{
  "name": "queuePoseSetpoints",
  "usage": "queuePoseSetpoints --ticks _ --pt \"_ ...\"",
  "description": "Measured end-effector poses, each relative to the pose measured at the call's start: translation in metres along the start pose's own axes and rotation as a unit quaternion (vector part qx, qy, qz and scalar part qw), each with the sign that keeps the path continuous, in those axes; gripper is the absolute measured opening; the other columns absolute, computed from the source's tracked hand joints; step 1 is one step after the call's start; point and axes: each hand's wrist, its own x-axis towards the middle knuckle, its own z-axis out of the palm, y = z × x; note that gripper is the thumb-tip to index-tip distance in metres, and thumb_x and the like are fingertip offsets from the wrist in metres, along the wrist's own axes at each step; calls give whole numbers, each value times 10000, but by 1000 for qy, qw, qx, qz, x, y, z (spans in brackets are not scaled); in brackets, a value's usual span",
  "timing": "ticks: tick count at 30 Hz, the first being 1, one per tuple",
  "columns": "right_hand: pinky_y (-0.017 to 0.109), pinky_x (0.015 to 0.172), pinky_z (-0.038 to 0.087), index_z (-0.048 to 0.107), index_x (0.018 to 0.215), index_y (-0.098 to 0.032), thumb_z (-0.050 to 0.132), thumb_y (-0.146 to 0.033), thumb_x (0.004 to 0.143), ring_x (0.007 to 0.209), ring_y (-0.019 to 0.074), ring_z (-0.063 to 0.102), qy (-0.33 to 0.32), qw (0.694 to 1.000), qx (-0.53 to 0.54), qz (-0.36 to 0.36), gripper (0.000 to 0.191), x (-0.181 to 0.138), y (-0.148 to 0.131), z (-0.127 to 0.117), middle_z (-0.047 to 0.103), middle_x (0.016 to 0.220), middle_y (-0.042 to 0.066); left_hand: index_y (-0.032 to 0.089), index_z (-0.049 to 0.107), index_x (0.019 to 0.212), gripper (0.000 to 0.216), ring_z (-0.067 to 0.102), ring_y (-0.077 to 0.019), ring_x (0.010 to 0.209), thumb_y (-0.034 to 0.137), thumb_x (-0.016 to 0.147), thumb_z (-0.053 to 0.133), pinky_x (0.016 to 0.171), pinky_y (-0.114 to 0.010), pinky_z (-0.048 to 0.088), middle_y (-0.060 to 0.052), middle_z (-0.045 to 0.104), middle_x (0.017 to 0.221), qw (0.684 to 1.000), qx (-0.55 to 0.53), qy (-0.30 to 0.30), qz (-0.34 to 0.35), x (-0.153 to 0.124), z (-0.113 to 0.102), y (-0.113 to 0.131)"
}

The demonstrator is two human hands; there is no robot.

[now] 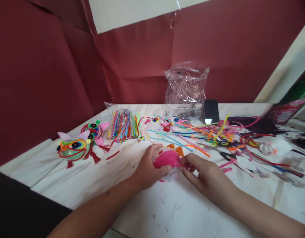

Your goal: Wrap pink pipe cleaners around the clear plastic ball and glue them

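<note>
My left hand [149, 167] is closed around a ball wrapped in pink pipe cleaner [166, 159] that has small orange fins on top. My right hand [203, 173] pinches the pink pipe cleaner at the ball's right side, fingers pressed together. Both hands rest low over the white table [192, 211], near its middle.
Two finished fish-like pipe cleaner figures [75, 145] lie at the left. A bundle of coloured pipe cleaners [124, 127] sits behind them. Loose pipe cleaners and scissors [223, 150] are scattered to the right. A phone [211, 111] and a clear plastic bag [187, 84] stand at the back.
</note>
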Motion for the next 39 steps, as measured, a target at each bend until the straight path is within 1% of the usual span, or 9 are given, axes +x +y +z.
queuePoseSetpoints --ticks 4,8,12,16,24,27,32,36,39 --pt "254 556 474 515 806 -222 427 -233 886 599 140 597 3 998 60 21 120 0 0 2 622 710 7 154 448 1186 622 555 -267 1025 194 599 647 875 -393 447 -114 553 1174 1000 -5 7 0 1 0 -1" --pt "263 557 466 524 786 -220 430 -257 887 584 144 578 0 995 88 44 143 1 0 6 610 687 8 146 443 1199 636 542 -281 1051 193 600 652 897 -411 435 -126 547 1184 1000 11 7 10 0 1 -3" --pt "267 551 459 523 759 -221 442 -279 870 583 153 576 -19 989 118 90 150 2 1 8 618 670 12 150 426 1212 648 533 -292 1078 237 619 672 897 -412 438 -136 529 1211 1000 -3 -10 21 0 2 -7" --pt "260 532 439 508 736 -224 443 -287 852 566 151 559 -33 984 132 111 146 3 2 8 603 638 3 161 411 1215 638 517 -296 1103 257 639 668 898 -408 433 -140 504 1246 999 -7 -21 30 0 2 -10" --pt "256 531 411 476 707 -231 435 -306 854 561 145 522 -45 983 131 121 170 4 3 5 561 629 -11 153 435 1202 472 509 -291 1105 359 784 514 918 -430 398 -132 537 1211 997 -53 -51 29 2 -3 -8" --pt "260 534 409 477 706 -229 434 -309 854 562 146 522 -49 983 130 122 173 5 4 5 564 632 -9 162 441 1201 478 512 -284 1098 341 767 530 911 -418 402 -118 542 1193 997 -60 -51 18 2 -2 -8" --pt "275 536 405 468 694 -227 428 -319 843 559 153 518 -54 983 124 126 180 6 4 4 567 630 0 172 449 1181 528 508 -272 1100 218 673 583 910 -399 412 -101 536 1194 997 -63 -38 -4 3 0 -8" --pt "290 554 412 462 701 -228 411 -339 850 573 163 524 -64 982 120 134 193 7 3 4 566 640 7 140 432 1179 595 501 -293 1106 216 618 614 907 -414 419 -138 517 1203 998 -39 -40 2 2 1 -4" --pt "287 553 412 459 705 -229 407 -333 853 570 159 521 -65 982 115 131 189 6 2 4 559 639 2 137 436 1170 594 523 -280 1069 208 607 608 884 -399 434 -135 523 1176 999 -30 -37 -2 2 1 -1"
